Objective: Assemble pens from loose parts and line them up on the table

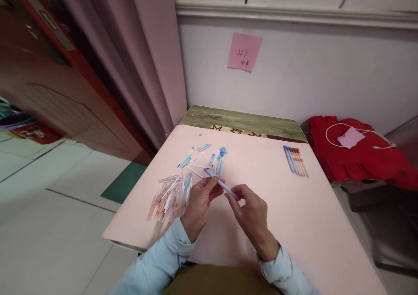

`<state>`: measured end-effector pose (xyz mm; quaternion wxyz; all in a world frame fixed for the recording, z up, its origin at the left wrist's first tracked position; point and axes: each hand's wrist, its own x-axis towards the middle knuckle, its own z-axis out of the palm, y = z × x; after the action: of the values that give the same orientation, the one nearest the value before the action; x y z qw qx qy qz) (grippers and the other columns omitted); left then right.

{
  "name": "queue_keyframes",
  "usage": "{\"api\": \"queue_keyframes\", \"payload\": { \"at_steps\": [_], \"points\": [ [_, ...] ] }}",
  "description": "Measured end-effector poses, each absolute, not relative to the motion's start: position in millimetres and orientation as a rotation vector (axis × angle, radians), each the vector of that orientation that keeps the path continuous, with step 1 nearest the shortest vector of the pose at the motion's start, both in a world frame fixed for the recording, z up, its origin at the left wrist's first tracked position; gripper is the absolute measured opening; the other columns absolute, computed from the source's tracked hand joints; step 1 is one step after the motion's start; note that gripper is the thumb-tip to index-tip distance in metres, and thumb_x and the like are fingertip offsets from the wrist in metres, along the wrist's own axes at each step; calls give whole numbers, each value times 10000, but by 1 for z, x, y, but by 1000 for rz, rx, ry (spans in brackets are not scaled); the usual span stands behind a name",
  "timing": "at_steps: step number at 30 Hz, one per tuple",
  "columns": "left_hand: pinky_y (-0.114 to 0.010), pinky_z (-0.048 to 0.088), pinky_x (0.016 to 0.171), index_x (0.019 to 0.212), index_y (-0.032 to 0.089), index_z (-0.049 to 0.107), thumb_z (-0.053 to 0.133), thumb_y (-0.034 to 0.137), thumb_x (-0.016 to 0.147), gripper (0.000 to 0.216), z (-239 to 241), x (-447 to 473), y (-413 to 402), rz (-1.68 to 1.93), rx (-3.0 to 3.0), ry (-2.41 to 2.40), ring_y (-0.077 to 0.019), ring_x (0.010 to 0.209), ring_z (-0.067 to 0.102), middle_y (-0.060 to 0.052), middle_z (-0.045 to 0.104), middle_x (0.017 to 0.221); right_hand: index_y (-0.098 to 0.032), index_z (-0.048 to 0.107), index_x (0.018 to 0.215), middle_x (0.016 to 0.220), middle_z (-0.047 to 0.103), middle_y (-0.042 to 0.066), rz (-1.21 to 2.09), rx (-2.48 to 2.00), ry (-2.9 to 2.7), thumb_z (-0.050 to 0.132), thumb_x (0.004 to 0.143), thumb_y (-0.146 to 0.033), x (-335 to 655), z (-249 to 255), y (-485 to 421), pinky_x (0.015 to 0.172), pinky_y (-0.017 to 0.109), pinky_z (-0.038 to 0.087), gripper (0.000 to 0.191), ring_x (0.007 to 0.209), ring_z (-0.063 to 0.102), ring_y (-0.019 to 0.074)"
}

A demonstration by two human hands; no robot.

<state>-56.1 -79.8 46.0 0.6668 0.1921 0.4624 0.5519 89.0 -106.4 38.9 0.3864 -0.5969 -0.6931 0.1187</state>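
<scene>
Both my hands hold one blue pen [225, 188] above the pink table cover. My left hand [200, 199] pinches its barrel near the upper left end. At the lower right end, my right hand [250, 208] has thumb and fingers closed on it. Beyond the left hand lie small blue pen parts [223, 151], light blue barrels [219, 167] and white refills [196, 171]. A pile of clear and orange-tinted pen parts [168, 199] spreads left of my left hand, which partly covers it.
A row of several blue and brown pens [294, 161] lies at the back right of the pink cover [261, 164]. A red cloth [352, 155] with a white cable and pink paper sits right of the table. A curtain [146, 46] and wooden door [65, 68] stand left.
</scene>
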Motion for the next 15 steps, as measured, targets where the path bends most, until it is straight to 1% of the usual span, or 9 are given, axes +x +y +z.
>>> {"api": "queue_keyframes", "payload": {
  "at_steps": [2,5,7,9,12,13,15],
  "points": [
    [-334,512,817,842,134,716,790,376,708,286,46,-56,-80,1231,445,1033,-178,794,663,-91,735,874,-201,669,801,675,697,3,328,-1534,-1781,557,928,-427,89,40,-107,557,219,372,282,571,628,127],
    [-338,509,823,851,136,723,782,390,715,294,46,-56,-81,1208,465,1029,-187,819,664,-97,736,884,-204,675,785,601,675,-6,445,-1558,-1803,472,973,-433,90,40,-107,508,217,335,359,484,592,116],
    [-339,508,823,850,136,726,783,390,712,294,45,-56,-82,1203,471,1032,-188,819,663,-97,736,875,-205,675,770,576,665,-6,503,-1567,-1818,425,992,-432,90,38,-107,496,216,325,404,460,579,113],
    [-347,506,837,851,137,729,787,384,706,293,45,-56,-82,1214,469,1045,-189,825,663,-98,737,884,-209,693,826,606,682,-2,487,-1566,-1830,448,980,-452,91,35,-107,508,214,341,377,488,603,120],
    [-353,496,874,850,138,728,793,374,702,286,44,-54,-81,1249,480,1086,-188,851,664,-100,739,917,-217,701,957,679,711,-3,384,-1548,-1825,553,923,-479,89,31,-107,543,213,374,303,558,643,131],
    [-351,494,879,854,139,727,792,375,704,287,44,-54,-82,1257,483,1088,-187,859,664,-99,738,923,-219,700,960,683,711,-7,344,-1540,-1824,565,918,-467,89,30,-107,548,212,376,286,566,645,129],
    [-349,503,859,871,143,721,781,392,718,298,44,-52,-82,1261,471,1059,-187,857,665,-94,732,922,-219,703,901,664,701,-11,230,-1525,-1830,550,934,-425,88,29,-107,547,215,368,259,557,629,123]
  ]
}}
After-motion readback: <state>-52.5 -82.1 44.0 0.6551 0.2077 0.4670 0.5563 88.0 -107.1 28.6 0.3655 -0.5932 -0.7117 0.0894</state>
